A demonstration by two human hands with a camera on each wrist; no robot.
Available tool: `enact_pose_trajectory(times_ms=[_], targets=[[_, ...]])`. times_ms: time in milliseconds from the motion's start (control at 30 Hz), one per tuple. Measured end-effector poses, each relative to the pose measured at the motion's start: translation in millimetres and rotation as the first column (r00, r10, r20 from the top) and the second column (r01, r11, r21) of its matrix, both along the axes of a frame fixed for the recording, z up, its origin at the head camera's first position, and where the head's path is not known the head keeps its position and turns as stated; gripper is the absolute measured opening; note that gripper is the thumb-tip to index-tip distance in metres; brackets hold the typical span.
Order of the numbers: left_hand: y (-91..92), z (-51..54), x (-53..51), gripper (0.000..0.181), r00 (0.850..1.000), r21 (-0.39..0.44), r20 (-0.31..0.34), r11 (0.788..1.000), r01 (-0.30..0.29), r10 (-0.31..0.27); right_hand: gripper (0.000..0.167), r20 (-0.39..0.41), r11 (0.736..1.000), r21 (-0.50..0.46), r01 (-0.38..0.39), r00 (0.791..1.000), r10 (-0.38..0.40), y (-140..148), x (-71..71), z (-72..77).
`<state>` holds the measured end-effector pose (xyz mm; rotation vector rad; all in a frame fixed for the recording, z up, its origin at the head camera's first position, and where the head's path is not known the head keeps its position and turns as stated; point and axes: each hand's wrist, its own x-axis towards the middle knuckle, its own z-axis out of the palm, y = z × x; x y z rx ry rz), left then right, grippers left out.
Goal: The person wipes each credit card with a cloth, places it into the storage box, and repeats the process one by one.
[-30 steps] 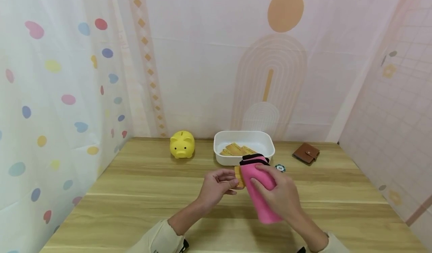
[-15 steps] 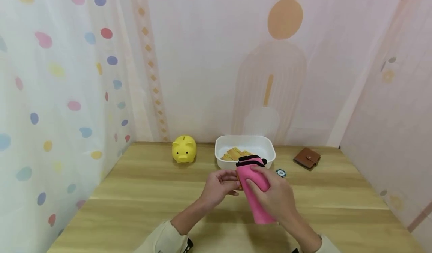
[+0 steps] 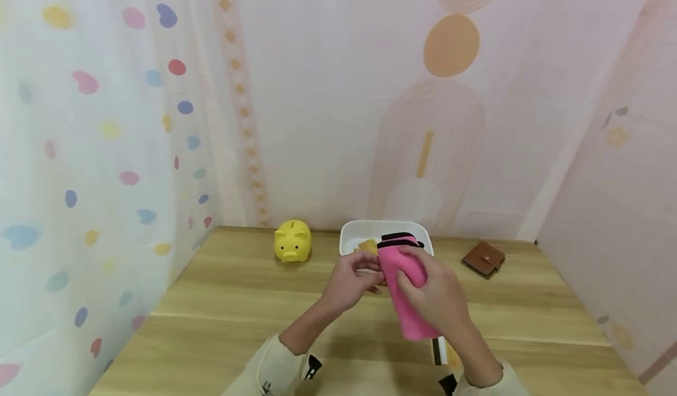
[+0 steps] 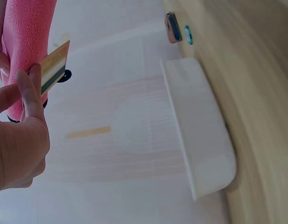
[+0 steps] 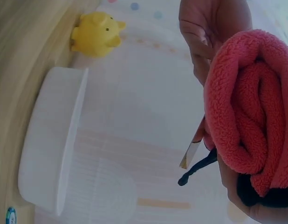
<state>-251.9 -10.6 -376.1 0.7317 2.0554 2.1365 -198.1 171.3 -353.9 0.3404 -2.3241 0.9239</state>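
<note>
My right hand (image 3: 436, 293) grips a rolled pink fleecy cloth (image 3: 399, 293) with black edging, upright and slightly tilted above the table. My left hand (image 3: 351, 281) is at the cloth's left side, its fingers bent. In the left wrist view those fingers pinch a card (image 4: 54, 67) with gold, white and dark stripes, close against the cloth. The right wrist view shows the cloth's coiled end (image 5: 256, 116), the card (image 5: 190, 149) nearly edge-on and a black cord (image 5: 197, 165). Below the cloth, another black, white and gold striped piece (image 3: 440, 351) shows; I cannot tell what it lies on.
Behind the hands stands a white tub (image 3: 365, 228) with gold cards (image 3: 368, 245) in it, partly hidden. A yellow piggy bank (image 3: 292, 242) is at the left, a brown wallet (image 3: 483, 259) at the right. In the left wrist view a blue-edged chip (image 4: 188, 35) lies near the wallet.
The gold card between the left fingers has gone out of sight behind the cloth in the head view. A striped piece has come into sight below the cloth. The chip is now hidden there.
</note>
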Motion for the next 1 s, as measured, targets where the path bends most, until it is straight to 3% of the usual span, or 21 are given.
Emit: enact_pose_trajectory(times_ms=[133, 333, 567, 1000], targets=[[-3.3, -1.3, 2.3, 0.023, 1.0, -0.001, -0.009, 1.0, -0.017, 0.017, 0.037, 0.013, 1.0, -0.01, -0.018, 1.0, 0.018, -3.2, -0.8, -0.7], [-8.4, -9.1, 10.1, 0.023, 0.999, 0.013, -0.002, 0.999, -0.041, 0.041, 0.039, -0.075, 0.999, -0.013, -0.039, 0.996, 0.038, -9.7, 3.2, -13.0], [-8.2, -14.3, 14.5, 0.021, 0.997, 0.018, -0.053, 0.998, -0.054, 0.055, 0.039, -0.14, 1.0, -0.021, -0.007, 0.99, 0.004, -8.5, 5.5, -23.5], [-4.3, -21.7, 9.3, 0.02, 0.995, 0.006, -0.018, 0.996, -0.093, 0.093, 0.036, -0.099, 0.997, -0.067, 0.045, 0.994, -0.051, 11.5, -3.6, -36.9]])
